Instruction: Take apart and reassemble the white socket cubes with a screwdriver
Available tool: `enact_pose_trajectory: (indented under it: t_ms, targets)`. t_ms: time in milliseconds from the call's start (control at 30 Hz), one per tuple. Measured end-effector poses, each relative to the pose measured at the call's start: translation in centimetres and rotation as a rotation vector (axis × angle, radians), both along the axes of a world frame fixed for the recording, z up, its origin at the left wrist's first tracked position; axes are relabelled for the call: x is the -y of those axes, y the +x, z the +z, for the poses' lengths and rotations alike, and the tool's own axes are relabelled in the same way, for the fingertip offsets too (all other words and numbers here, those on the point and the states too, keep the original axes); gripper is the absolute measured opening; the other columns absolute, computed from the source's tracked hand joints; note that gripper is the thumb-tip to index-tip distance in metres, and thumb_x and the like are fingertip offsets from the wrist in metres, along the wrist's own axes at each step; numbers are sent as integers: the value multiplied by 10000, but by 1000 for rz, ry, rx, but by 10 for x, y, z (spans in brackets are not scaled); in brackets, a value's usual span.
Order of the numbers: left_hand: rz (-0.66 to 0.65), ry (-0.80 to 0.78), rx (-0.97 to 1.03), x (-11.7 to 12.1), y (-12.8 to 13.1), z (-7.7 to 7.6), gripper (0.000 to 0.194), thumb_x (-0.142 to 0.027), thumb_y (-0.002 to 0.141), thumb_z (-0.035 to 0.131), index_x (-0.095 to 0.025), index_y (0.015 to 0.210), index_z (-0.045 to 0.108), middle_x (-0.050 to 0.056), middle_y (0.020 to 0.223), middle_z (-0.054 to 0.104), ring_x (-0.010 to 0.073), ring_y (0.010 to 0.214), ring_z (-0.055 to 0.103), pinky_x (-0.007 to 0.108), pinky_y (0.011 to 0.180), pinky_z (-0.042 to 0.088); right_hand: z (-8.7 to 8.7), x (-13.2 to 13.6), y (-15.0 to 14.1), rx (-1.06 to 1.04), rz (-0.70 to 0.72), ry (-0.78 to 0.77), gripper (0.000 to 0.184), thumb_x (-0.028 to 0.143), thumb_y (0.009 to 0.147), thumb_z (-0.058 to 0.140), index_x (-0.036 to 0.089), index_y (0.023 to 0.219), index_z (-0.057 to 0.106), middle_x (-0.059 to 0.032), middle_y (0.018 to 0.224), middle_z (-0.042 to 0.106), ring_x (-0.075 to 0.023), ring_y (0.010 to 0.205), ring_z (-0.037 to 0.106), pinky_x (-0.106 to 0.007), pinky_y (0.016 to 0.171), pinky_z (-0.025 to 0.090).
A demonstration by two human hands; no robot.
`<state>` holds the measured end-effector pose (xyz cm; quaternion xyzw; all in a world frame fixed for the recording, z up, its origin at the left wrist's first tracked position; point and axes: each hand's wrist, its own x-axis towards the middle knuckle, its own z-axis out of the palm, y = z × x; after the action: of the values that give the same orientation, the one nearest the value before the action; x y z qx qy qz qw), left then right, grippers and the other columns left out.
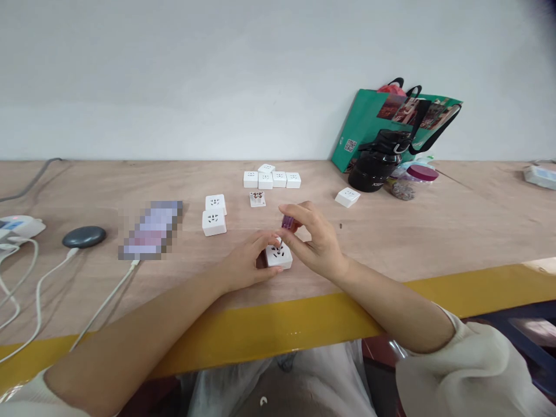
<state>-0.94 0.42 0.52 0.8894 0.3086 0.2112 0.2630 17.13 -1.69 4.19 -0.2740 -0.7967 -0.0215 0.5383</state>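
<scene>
My left hand (251,262) is closed around the left side of a white wall socket (282,260) lying face up near the table's front edge. In my right hand (313,242) is a screwdriver (287,222) with a purple handle, pinched between thumb and fingers. Its shaft points down and its tip meets the middle of the socket's face. Left of my hands, two more white sockets (214,222) lie touching each other. Beyond my hands sits a small white part (258,200) with its inner metal pieces showing.
Several white sockets (265,180) are grouped farther back, and a single socket (347,197) lies to the right. A black bottle (369,171) and a green bag (356,127) stand by the wall. Left are a phone (152,230), a dark oval device (84,237) and white cables.
</scene>
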Motion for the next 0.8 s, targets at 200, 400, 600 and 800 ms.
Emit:
enact_pose_trajectory:
  t_ms: [200,400,600,800]
  targets:
    - [2,17,14,0,-1,-2,425,-361,808,617,-236,1173,441,61,1328,478,250,1224,458,435,1020,397,-2,1,1,23,17,-82,507,136,907,357,262,1393,282,-60,986,610,-166,884,613,-345,704,559]
    - [-8,-20,-13,0,0,0,414,-353,808,619,-216,1161,451,75,1318,481,253,1224,452,438,1032,387,-1,1,2,0,-73,-30,438,207,877,511,268,1299,414,-24,841,613,-145,689,566,-315,622,535]
    - [-5,10,15,0,-1,-3,396,-341,814,617,-233,1155,446,56,1366,445,246,1263,417,421,1048,376,-2,3,3,-16,-13,-74,477,137,888,392,260,1344,327,-53,952,619,-159,802,620,-338,676,556]
    - [-21,-10,17,1,1,1,361,-311,810,618,-225,1125,464,54,1305,494,237,1206,465,408,1019,400,-4,2,1,0,-30,-36,434,168,860,514,275,1259,382,-4,839,590,-132,679,574,-308,625,543]
